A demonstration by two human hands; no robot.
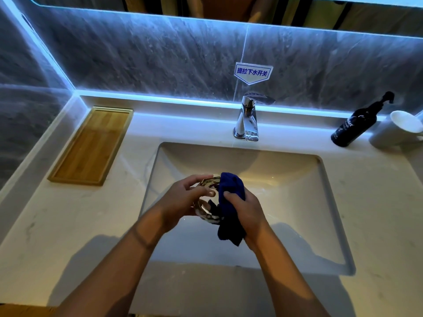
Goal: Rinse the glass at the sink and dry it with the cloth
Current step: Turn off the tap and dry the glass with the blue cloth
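A clear faceted glass (207, 210) lies on its side in my left hand (183, 202), held over the white rectangular sink (297, 175). My right hand (248, 212) grips a dark blue cloth (230, 202) and presses it against the glass's right side, with part of the cloth tucked into the glass. The cloth's loose end hangs below my right palm. The chrome faucet (248, 120) stands behind the basin, and no water runs from it.
A bamboo tray (91, 145) sits on the pale counter at the left. A black pump bottle (357, 124) and a white mug (398, 131) stand at the back right. A blue-lettered sign (251, 73) hangs on the grey wall above the faucet.
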